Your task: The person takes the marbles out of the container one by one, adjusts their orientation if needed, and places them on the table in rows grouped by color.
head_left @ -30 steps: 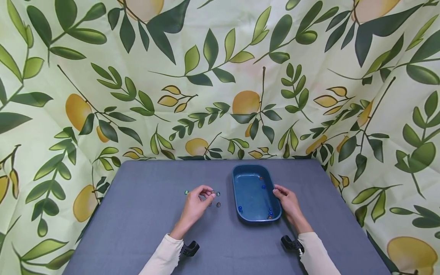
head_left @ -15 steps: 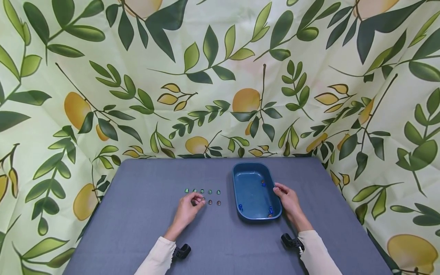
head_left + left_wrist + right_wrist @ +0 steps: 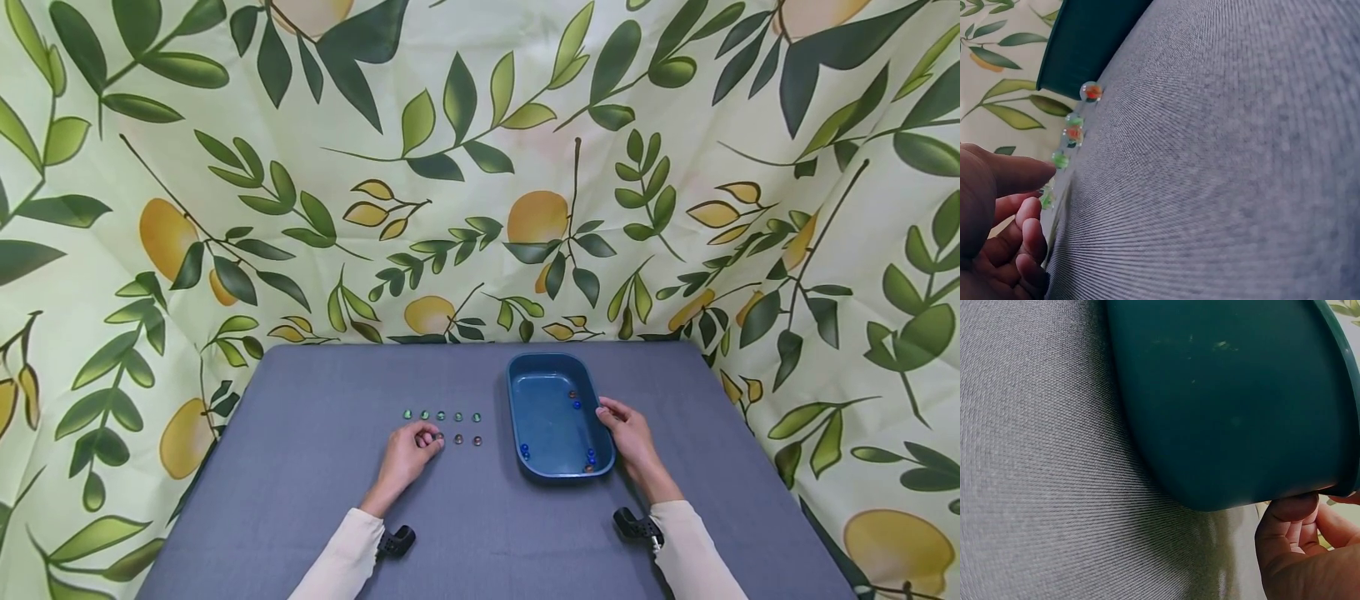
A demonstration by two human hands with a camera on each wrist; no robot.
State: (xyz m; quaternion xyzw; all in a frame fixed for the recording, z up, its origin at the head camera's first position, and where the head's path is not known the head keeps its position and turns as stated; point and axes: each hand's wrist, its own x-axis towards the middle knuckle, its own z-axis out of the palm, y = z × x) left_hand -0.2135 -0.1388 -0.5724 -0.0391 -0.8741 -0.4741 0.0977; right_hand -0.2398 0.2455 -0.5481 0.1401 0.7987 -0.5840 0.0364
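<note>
My left hand (image 3: 408, 454) pinches a brownish marble (image 3: 440, 436) between thumb and fingertips, low over the table. To its right, two brown-orange marbles (image 3: 458, 439) lie in line with it. Behind these runs a row of several green marbles (image 3: 441, 416). In the left wrist view, clear marbles with orange (image 3: 1091, 92) and green swirls stand beyond the fingertips; the pinched one is mostly hidden. My right hand (image 3: 633, 442) grips the right side of a blue plastic tub (image 3: 547, 475) at its rim. Inside lie several blue marbles (image 3: 591, 457) and a few orange ones (image 3: 573, 394).
A grey cloth (image 3: 315, 392) covers the table. Leaf-and-fruit patterned fabric (image 3: 450, 192) hangs behind and at both sides. The tub stands right of the marble rows. A black wrist device (image 3: 397, 542) sits on each forearm.
My left hand has moved left with the marble, from the right end of the green row to the left of the brown-orange marbles. My right hand stays on the tub.
</note>
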